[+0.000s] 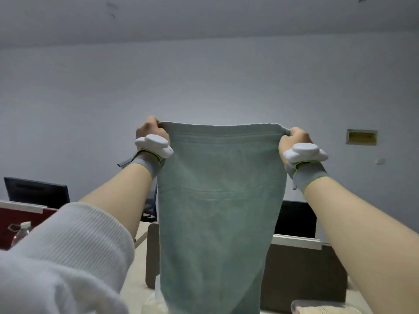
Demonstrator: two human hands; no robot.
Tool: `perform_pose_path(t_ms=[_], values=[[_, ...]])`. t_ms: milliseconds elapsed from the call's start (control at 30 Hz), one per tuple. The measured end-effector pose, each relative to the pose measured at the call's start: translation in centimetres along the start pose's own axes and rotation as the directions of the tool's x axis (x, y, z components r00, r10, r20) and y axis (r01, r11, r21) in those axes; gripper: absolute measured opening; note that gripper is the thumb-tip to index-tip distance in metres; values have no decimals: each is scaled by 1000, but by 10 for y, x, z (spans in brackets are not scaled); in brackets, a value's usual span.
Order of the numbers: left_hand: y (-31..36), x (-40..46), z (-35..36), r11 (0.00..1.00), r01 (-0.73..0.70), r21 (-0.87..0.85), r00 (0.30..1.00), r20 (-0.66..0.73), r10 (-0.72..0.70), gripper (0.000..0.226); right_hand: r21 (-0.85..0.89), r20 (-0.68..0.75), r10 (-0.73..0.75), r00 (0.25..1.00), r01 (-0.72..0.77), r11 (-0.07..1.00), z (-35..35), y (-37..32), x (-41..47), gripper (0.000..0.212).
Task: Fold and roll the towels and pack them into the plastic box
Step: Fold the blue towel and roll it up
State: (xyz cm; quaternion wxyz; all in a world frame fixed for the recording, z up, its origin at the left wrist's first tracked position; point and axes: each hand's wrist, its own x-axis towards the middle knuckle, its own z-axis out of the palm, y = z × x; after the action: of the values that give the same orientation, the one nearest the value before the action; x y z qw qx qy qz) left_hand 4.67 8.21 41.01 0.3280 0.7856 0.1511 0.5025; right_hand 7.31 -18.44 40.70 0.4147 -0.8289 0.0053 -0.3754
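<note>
A grey-green towel (217,200) hangs full length in front of me, held up high by its top edge. My left hand (150,130) grips the top left corner and my right hand (294,139) grips the top right corner, so the edge is stretched between them. Both wrists carry a white device on a grey strap. The towel's lower end drops out of the bottom of the view. A pale towel (322,309) shows at the bottom right, and something whitish (154,302) lies low behind the hanging towel. The plastic box is not in sight.
A brown desk divider (301,273) stands behind the towel. Dark monitors (38,191) sit at the left and at the right (294,218). A water bottle (21,232) stands at the far left by a red partition (13,220). A light tabletop (138,275) lies below.
</note>
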Motion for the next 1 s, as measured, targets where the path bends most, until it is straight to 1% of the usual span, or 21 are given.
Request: perform_pose_path(t_ms=[100, 233, 367, 467, 633, 700, 767, 900, 1000], values=[[26, 12, -20, 997, -71, -32, 995, -73, 69, 32, 59, -81, -27, 996, 32, 998, -25, -25, 9, 32], [50, 22, -38, 986, -159, -52, 979, -140, 150, 31, 85, -164, -87, 983, 102, 991, -48, -49, 12, 32], [63, 24, -47, 979, -191, -69, 965, -194, 174, 30, 61, -225, -126, 966, 143, 988, -62, -63, 12, 32], [67, 23, -48, 980, -186, -68, 965, -198, 169, 29, 22, -247, -158, 956, 168, 985, -61, -67, 15, 32], [55, 22, -24, 979, -203, -22, 970, -140, 198, 27, -133, -258, -227, 939, 198, 971, -39, -54, 22, 32], [47, 22, -9, 981, -193, -2, 975, -112, 191, 28, -177, -244, -233, 941, 193, 965, -28, -45, 27, 33], [37, 22, 7, 985, -173, 17, 982, -71, 174, 29, -224, -201, -233, 952, 187, 957, -15, -33, 32, 32], [12, 23, 46, 991, -115, 73, 993, 39, 113, 30, -319, -53, -210, 976, 183, 930, 17, -2, 48, 32], [-11, 21, 82, 989, -28, 147, 991, 136, 8, 33, -385, 60, -154, 986, 165, 908, 53, 30, 60, 32]])
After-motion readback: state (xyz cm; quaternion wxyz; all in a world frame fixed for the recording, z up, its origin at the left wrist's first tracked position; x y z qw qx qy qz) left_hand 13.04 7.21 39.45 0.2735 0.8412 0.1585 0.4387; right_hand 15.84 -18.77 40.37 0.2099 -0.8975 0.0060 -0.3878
